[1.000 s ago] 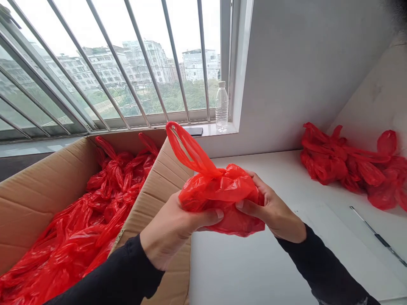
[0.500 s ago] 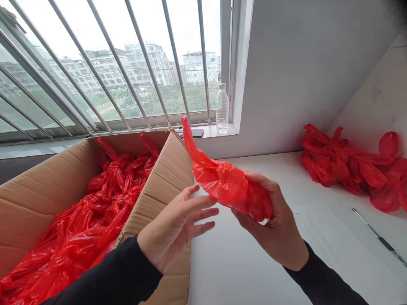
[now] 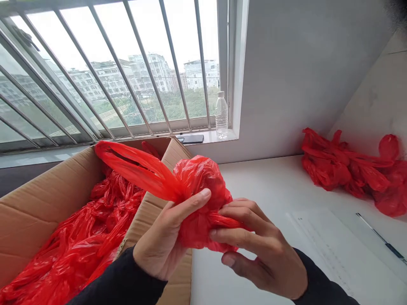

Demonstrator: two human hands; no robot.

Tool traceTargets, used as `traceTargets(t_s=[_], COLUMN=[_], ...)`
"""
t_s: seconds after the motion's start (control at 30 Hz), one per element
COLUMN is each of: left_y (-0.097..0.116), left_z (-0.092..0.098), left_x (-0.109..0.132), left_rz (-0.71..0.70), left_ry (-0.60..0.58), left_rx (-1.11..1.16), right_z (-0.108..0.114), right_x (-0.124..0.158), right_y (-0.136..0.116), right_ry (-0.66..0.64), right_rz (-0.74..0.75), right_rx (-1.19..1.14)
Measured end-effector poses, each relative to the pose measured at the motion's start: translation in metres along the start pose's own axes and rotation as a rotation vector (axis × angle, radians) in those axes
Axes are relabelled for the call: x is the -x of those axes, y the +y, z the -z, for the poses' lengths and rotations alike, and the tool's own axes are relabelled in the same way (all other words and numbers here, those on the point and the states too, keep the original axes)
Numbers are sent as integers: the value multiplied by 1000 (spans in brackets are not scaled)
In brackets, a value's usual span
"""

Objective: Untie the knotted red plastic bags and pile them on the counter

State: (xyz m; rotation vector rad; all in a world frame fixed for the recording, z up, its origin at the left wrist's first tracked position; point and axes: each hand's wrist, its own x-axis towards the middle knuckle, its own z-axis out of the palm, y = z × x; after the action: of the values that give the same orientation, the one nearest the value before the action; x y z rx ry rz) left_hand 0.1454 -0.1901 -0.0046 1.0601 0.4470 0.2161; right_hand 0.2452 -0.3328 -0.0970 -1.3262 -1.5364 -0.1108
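Note:
A bunched red plastic bag is held in front of me above the white table, its long looped handle pointing left over the box. My left hand grips the bag from below and the left, thumb pressed on its front. At the bag's right end, the fingers of my right hand lie over a twisted part of the plastic, with the thumb lower down. What the bag contains is hidden. To the left, a cardboard box with raised flaps holds a heap of red plastic bags.
More red plastic bags are piled at the table's back right. A sheet of paper and a pen lie on the right. On the sill of the barred window stand a clear bottle and a dark phone.
The left hand has closed on the bag, which has turned and come lower. Its loop now points left. My right hand has shifted its hold to the bag's right end.

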Motion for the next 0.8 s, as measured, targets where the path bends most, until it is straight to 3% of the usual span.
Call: traceTargets(t_s=[0.07, 0.17, 0.27, 0.37, 0.57, 0.7, 0.8], left_y=[-2, -4, -3, -3, -6, -11, -15], left_z=[0, 2, 3, 4, 5, 11, 13], left_x=[-1, -3, -4, -3, -6, -6, -7], left_rz=[1, -22, -54, -46, -24, 63, 59], left_ry=[60, 153, 177, 140, 110, 17, 26], left_rx=[-31, -35, -37, -41, -82, -166, -220], right_z=[-2, -1, 3, 5, 3, 6, 7], right_x=[2, 1, -5, -9, -9, -14, -17], right_y=[-1, 0, 5, 9, 9, 4, 2], right_ry=[139, 319, 178, 48, 151, 116, 105], right_rz=[-93, -418, -657, -673, -691, -758, -778], right_rx=[-136, -256, -357, -539, -577, -604, -648])
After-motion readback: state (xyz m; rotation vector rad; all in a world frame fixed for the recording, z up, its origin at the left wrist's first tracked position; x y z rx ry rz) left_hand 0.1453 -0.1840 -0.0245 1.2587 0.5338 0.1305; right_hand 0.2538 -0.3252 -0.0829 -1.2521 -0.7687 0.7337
